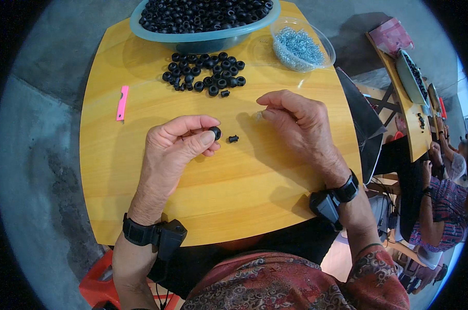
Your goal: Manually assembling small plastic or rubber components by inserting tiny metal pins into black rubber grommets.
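While a yellow table (254,199) bears a blue basin (208,46) heaped with black beads (203,14), the right hand (301,124) and left hand (172,139) face each other above the wood, the left pinching one small bead (216,133) beside a black plug (233,139), the right a tiny pale piece (259,115) (too blurred to identify).

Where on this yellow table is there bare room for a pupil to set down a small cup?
Bare room: the near part of the yellow table, between the wristbands, nearer than the small black piece; also left of the left hand, below the pink tool. Crowded: the far end, with the basin, loose black beads and clear tub.
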Motion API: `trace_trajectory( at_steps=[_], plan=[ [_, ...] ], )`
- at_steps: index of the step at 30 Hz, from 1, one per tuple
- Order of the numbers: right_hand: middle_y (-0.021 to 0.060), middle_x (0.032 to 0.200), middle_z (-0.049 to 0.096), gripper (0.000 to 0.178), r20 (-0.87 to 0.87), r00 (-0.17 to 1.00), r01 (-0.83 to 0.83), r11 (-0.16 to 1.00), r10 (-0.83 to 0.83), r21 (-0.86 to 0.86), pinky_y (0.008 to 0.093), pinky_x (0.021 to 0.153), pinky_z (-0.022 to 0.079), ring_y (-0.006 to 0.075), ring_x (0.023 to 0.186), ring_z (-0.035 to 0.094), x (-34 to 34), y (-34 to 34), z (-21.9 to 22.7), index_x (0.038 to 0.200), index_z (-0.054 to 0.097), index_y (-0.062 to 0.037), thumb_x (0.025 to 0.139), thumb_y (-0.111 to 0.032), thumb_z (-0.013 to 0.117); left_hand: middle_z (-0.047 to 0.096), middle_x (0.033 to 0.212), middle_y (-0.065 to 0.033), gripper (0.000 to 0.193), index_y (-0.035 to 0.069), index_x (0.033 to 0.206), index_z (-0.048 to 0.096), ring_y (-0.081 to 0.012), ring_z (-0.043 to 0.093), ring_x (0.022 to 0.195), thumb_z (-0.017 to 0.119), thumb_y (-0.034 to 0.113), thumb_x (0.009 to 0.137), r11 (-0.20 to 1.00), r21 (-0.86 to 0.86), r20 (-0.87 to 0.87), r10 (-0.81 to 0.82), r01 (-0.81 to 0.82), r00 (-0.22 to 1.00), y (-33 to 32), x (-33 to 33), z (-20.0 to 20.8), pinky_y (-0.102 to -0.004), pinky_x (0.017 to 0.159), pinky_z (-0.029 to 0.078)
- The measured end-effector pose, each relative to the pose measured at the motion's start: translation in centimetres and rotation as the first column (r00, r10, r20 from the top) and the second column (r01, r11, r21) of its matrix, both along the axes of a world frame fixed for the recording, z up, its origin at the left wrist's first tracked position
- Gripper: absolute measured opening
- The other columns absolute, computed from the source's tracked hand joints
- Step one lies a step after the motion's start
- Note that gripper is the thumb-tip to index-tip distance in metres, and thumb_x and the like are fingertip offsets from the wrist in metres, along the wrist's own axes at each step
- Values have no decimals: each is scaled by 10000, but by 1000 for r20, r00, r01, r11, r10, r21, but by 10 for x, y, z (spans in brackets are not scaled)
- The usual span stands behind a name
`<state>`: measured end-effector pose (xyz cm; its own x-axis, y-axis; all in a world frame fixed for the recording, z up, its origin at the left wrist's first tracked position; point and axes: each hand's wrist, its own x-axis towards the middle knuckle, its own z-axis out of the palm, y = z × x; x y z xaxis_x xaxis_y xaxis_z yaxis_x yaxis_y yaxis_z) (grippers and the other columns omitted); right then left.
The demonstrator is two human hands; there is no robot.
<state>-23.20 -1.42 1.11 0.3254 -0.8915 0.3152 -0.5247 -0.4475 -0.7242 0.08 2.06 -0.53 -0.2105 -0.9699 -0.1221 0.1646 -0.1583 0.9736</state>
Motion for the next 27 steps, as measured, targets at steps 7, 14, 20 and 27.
trace_trajectory(
  at_steps=[7,14,20,27],
  plan=[
    [62,767,658,134,217,976,-41,980,-2,193,250,627,490,123,688,615,1,1,-4,931,637,0,808,-51,647,650,864,-74,225,-28,1051,622,-114,607,741,607,43,838,997,-53,101,57,-52,993,2,-8,7,-229,689,497],
    [-16,772,636,120,422,906,-196,871,-14,451,179,538,436,32,588,525,10,11,3,943,652,-16,837,-72,641,610,762,-35,190,-2,954,665,-77,576,651,680,12,766,898,-441,334,179,-14,925,-1,-23,2,-199,605,470],
    [-15,762,633,113,527,848,-243,840,-59,485,166,514,429,24,570,510,17,13,0,942,653,-26,844,-81,640,605,765,-58,186,-10,915,659,-103,569,628,703,17,736,839,-535,455,184,102,871,0,-24,5,-220,577,459],
    [-8,767,634,118,494,869,-264,828,-18,495,171,518,438,30,579,526,23,16,1,944,653,-21,843,-80,644,603,734,-63,130,-14,852,654,-125,576,629,690,-5,728,833,-542,537,242,110,808,3,-24,12,-237,565,456]
  ],
)
